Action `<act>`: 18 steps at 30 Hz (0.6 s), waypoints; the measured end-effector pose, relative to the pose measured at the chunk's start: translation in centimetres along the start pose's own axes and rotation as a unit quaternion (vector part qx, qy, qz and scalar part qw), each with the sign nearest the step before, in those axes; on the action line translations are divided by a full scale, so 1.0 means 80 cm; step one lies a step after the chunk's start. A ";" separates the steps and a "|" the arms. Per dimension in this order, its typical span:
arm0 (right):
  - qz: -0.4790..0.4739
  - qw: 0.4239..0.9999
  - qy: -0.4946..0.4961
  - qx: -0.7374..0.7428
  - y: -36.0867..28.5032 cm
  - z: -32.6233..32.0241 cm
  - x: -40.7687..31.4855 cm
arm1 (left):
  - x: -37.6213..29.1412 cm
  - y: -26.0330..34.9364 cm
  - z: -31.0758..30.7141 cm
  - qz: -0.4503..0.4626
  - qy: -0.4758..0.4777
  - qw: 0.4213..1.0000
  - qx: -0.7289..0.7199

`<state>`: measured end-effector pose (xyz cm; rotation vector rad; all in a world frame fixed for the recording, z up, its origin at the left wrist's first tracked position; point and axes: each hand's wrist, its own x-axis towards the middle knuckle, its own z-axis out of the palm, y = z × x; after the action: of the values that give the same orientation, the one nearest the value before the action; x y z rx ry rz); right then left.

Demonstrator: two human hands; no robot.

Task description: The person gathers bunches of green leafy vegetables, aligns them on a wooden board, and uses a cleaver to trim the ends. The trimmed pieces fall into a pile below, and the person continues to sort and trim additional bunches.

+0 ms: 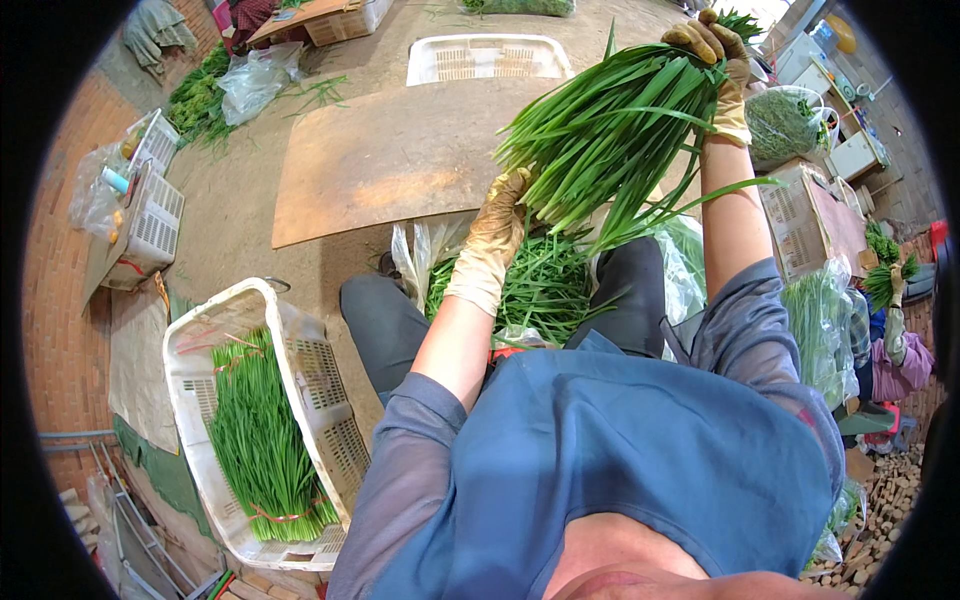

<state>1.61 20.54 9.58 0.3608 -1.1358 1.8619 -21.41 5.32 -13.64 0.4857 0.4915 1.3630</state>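
Note:
My right hand (709, 49), in a soiled yellowish glove, grips a large bunch of green garlic chives (607, 127) near its upper end. The bunch hangs slanting down to the left, its pale cut ends loose. Against its lower left edge is my left hand (510, 202), gloved too; its fingertips are partly hidden, so its hold on the stems is unclear. Below, between the knees, loose chives (544, 292) lie in a clear plastic bag (420, 251). A wooden board (375, 165) is just beyond.
At left, a white plastic crate (180, 382) holds tied chives (262, 442). Another white crate (487, 49) adjoins the board's far edge. A covered crate (799, 217) and bagged greens (817, 322) stand at right, near another person's gloved hand (897, 285) holding greens.

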 end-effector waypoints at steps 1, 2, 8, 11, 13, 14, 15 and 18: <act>-0.005 1.000 0.007 0.001 0.002 -0.002 0.000 | 0.001 -0.001 0.002 0.016 -0.004 0.999 -0.037; -0.004 1.000 0.015 0.025 0.003 -0.003 0.000 | 0.002 -0.001 0.003 0.010 -0.012 0.997 -0.072; -0.009 0.999 0.022 0.034 0.008 -0.008 -0.002 | -0.001 -0.003 0.013 0.045 0.022 0.994 -0.098; -0.008 1.000 0.020 0.019 0.012 -0.010 -0.002 | -0.004 -0.003 0.023 0.030 -0.005 0.993 -0.118; 0.000 1.000 0.019 0.018 0.013 -0.011 -0.001 | -0.006 -0.002 0.029 0.031 -0.013 0.993 -0.111; 0.003 1.000 0.019 0.017 0.014 -0.010 0.000 | -0.006 -0.002 0.031 0.031 -0.018 0.993 -0.112; 0.003 1.000 0.016 0.012 0.014 -0.010 0.000 | -0.006 -0.001 0.032 0.036 -0.025 0.992 -0.115; 0.003 1.000 0.014 0.006 0.014 -0.006 -0.001 | -0.005 -0.001 0.034 0.030 -0.013 0.991 -0.127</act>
<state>0.80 20.69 8.66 0.3369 -1.1080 1.8743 -19.79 4.79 -11.51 0.3105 0.2785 1.4509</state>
